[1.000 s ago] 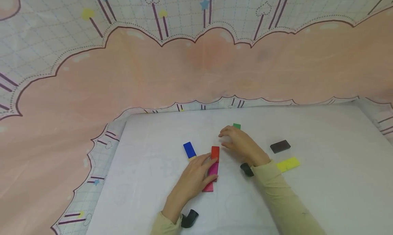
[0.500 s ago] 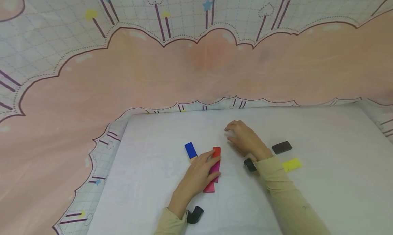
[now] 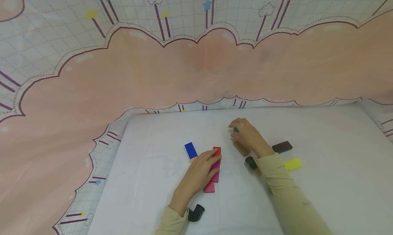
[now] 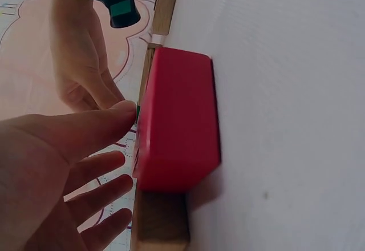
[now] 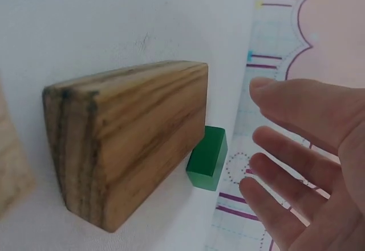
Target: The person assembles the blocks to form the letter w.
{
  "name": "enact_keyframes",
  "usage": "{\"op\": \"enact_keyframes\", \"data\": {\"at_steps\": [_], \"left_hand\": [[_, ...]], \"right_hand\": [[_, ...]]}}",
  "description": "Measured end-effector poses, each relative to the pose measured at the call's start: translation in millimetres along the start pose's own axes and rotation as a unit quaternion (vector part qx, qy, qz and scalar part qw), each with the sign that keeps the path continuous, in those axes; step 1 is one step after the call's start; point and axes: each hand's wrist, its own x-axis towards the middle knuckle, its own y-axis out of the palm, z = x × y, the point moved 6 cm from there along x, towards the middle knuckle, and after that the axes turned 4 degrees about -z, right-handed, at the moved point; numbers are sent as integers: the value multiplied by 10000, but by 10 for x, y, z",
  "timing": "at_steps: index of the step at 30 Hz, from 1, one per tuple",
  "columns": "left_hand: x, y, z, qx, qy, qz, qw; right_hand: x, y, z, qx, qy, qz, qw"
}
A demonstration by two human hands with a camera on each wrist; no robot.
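Note:
In the head view my left hand [image 3: 198,170] lies over a row of blocks, its fingers spread across a red block [image 3: 217,150] and a magenta block [image 3: 216,175]. A pinkish-red block [image 3: 209,187] sits at the row's near end. The left wrist view shows relaxed fingers and a thumb beside a large-looking red block [image 4: 179,114]. My right hand [image 3: 247,136] hovers around a small green block [image 3: 235,129], fingers loosely bent. A gap separates its fingers from the green block [image 5: 208,157] in the right wrist view. A brown wooden block [image 5: 131,140] stands nearer that camera.
A blue block [image 3: 191,150] lies left of the row. To the right are a dark brown block [image 3: 282,147] and a yellow block [image 3: 293,164], partly behind the sleeve. The white tabletop [image 3: 147,180] ends at a patterned cloth [image 3: 196,71].
My right hand has shifted slightly right and away from me, uncovering the wooden block below it; the green block shows between its fingers. My left hand stays at the row.

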Motion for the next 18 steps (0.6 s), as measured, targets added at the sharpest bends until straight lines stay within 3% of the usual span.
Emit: {"op": "enact_keyframes", "data": {"at_steps": [8,18], "left_hand": [[-5,6,5,-123,158,-61,9998],[-4,28,10,-92,51,138,9998]], "right_hand": [[15,-17,-48,-191,81,-103,9997],[13,12,-143,-331,504,-38,9982]]}}
